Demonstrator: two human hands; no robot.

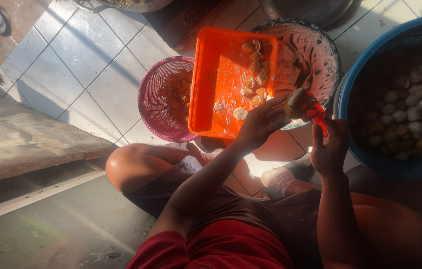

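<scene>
**Small tuber held over the tiled floor**

A small brownish tuber is gripped in the left hand, fingers wrapped around it, above the dirty basin. A red peeler is pinched shut in the right hand, pointing up-left at it. An orange tray, pink basket and blue tub are set around

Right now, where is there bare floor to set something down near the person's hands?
Bare white floor tiles lie left of the round pink plastic basket. It is crowded ahead: orange rectangular plastic tray, smeared round bowl and big blue tub sit close together, with the left hand and right hand before them.
</scene>
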